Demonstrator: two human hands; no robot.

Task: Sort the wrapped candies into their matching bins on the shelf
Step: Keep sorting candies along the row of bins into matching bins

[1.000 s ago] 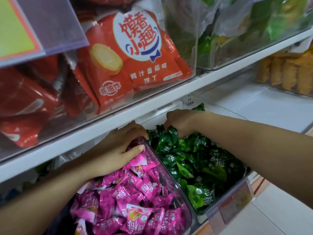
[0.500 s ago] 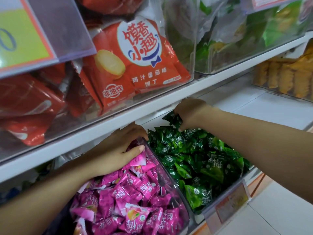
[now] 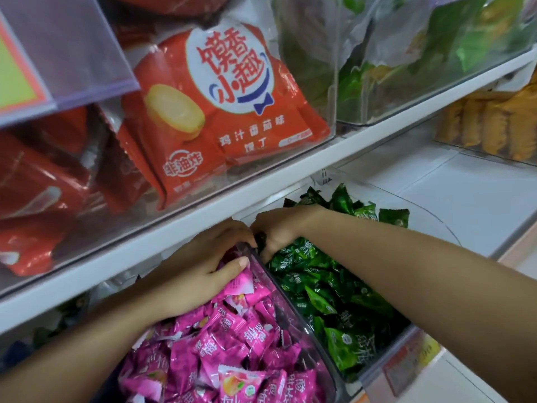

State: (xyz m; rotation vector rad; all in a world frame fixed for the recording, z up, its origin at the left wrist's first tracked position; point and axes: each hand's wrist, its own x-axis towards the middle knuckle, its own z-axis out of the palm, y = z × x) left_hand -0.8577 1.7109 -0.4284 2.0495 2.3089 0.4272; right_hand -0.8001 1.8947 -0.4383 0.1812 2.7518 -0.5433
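Observation:
A clear bin (image 3: 293, 321) full of pink wrapped candies (image 3: 232, 344) stands at the lower middle. Beside it on the right is a bin heaped with green wrapped candies (image 3: 334, 286). My left hand (image 3: 200, 271) sits at the pink bin's back corner; its fingers curl over the rim and the thumb lies on the pink candies. Just to its right, my right hand (image 3: 279, 228) digs into the back left of the green heap, its curled fingers pinching a dark green candy (image 3: 260, 238). Both forearms reach in from below.
The upper shelf's white edge (image 3: 203, 216) hangs close above both hands and carries clear bins of red snack packets (image 3: 226, 112) and green bags (image 3: 436, 53). Orange snacks (image 3: 494, 126) stand at the far right beyond bare white shelf (image 3: 465, 199). A price label (image 3: 406, 365) fronts the green bin.
My right hand has come from the back of the green bin leftward and nearer, ending beside my left hand. The left hand has stayed at the pink bin's corner.

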